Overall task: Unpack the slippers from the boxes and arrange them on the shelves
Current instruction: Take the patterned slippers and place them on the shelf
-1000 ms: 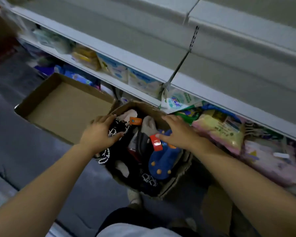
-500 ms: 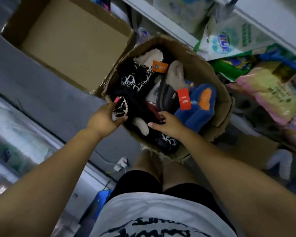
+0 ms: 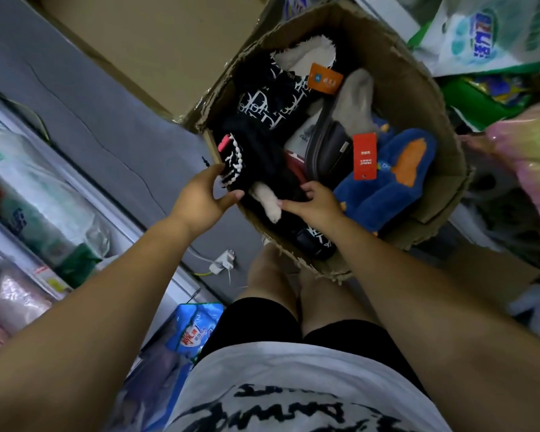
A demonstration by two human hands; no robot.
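Grey floor [image 3: 91, 126] carries a torn cardboard box [image 3: 424, 98], its left corner touching a second box [image 3: 169, 42]. A white plug [image 3: 223, 260] with cable [image 3: 201, 272] lies on the floor left of the person's legs [image 3: 272, 275], blue bag [image 3: 194, 332] nearby.

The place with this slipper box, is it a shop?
Probably a shop aisle or stockroom: packaged goods line both sides, and the cardboard box holds new slippers with hang tags.
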